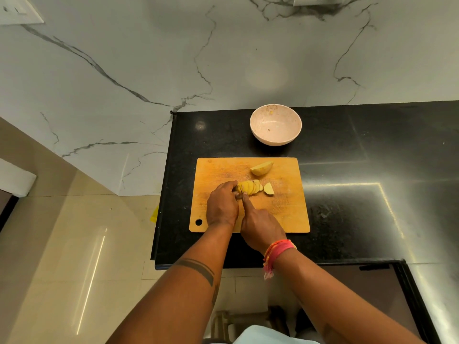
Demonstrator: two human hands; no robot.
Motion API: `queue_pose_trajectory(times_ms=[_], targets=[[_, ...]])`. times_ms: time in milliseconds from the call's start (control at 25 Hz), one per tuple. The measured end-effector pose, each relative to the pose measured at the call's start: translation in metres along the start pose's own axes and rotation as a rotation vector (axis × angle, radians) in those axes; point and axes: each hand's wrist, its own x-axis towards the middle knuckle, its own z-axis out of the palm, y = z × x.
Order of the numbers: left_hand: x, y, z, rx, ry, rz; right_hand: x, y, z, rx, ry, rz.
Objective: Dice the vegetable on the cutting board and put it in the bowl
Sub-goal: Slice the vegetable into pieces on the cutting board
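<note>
The left hand (221, 204) curls its fingers (232, 186) over the uncut end of a potato half (249, 187) near the middle of the board (280, 214), pinning it down. The right hand (260, 225) is closed round a knife handle, forefinger stretched forward along the spine; the knife (240, 194) is nearly hidden between the two hands, and only a dark sliver shows just beside the left fingertips. The half lies with its long axis running left to right, so the slices fan away to the right of the fingers, the last one (269, 188) lying flat a little apart. Judging by this, the work is at the slicing stage, with cross-cuts into dice not yet made. A second half (261, 168), uncut, sits beyond the fingers toward the board's far edge, nearer the right hand. The bowl (275, 110) stands on the dark worktop (372, 194) beyond the board, well apart from both hands, slightly to the right, and holds only a few scraps. The uncut stub is short, so the blade works close to the left fingertips, which is the likely risk. Bare board lies right of and nearer than the slices; the worktop's left edge drops to the floor just left of the board.
</note>
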Motion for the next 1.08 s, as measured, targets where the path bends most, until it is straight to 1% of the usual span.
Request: queue_pose_trajectory(times_ms=[240,400,560,880,1080], targets=[[-0.004,0.002,0.000,0.024,0.021,-0.012,-0.041,0.029,0.012,-0.030,-0.003,-0.003],[-0.003,0.000,-0.001,-0.006,0.026,-0.018,-0.054,0.035,0.004,0.012,0.078,-0.024],[-0.003,-0.002,0.000,-0.024,0.029,-0.034,-0.035,0.018,-0.002,0.062,0.148,-0.055],[-0.002,-0.007,0.001,-0.033,0.012,-0.005,-0.006,0.003,-0.002,0.036,0.083,-0.045],[-0.002,-0.011,0.002,-0.044,0.036,0.042,0.025,-0.002,-0.007,0.009,0.023,-0.069]])
